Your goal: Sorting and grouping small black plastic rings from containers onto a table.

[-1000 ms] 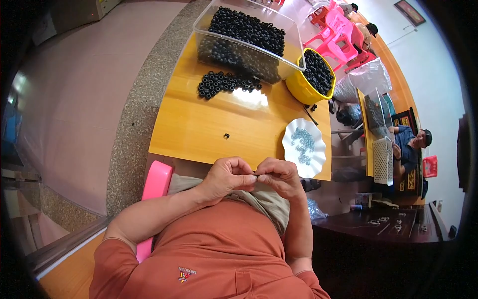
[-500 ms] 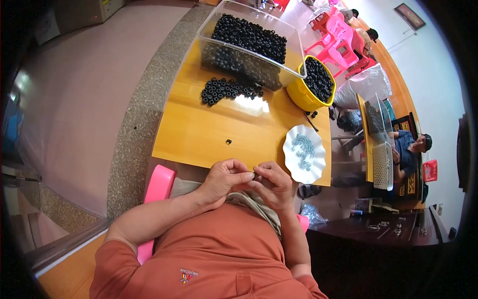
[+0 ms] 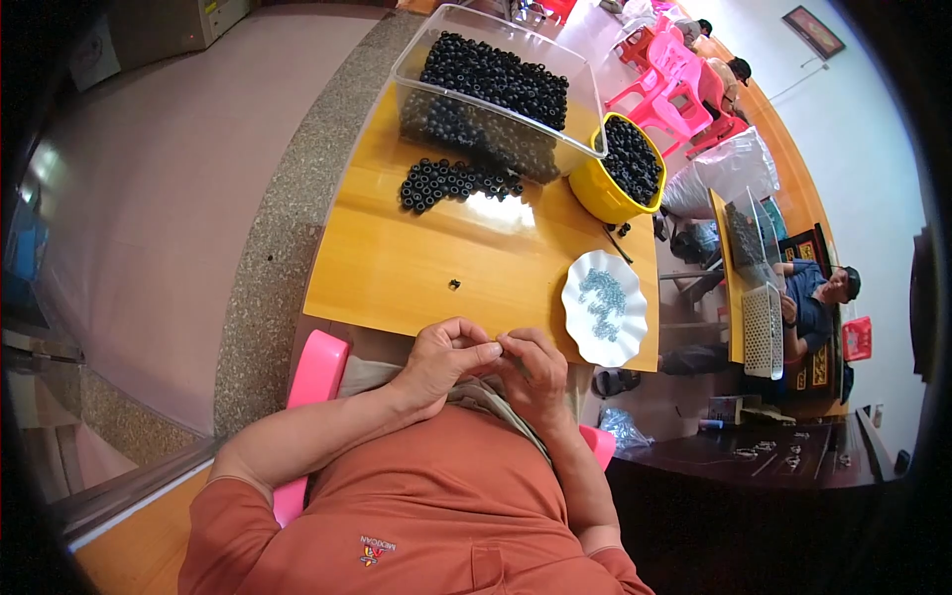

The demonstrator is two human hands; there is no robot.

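My left hand [image 3: 440, 365] and my right hand [image 3: 536, 377] meet fingertip to fingertip just off the table's near edge. Thumbs and forefingers are pinched together, and whatever sits between them is too small and hidden to make out. On the table beyond them lies a tiny dark piece [image 3: 454, 285]. To the right of my hands is a white scalloped plate [image 3: 627, 342] holding many small clear bluish pieces [image 3: 605, 302]. Farther off, a loose patch of black rings [image 3: 436, 184] is spread on the tabletop.
A clear plastic bin [image 3: 573, 149] full of black rings stands at the table's far side. Beside it is a yellow basin [image 3: 599, 198] of similar rings. A thin black stick [image 3: 619, 245] lies near the plate. Another person [image 3: 813, 297] sits at a table on the right.
My right hand has shifted slightly left, closer against the left fingertips. A small dark thing that showed between the fingers is now hidden.
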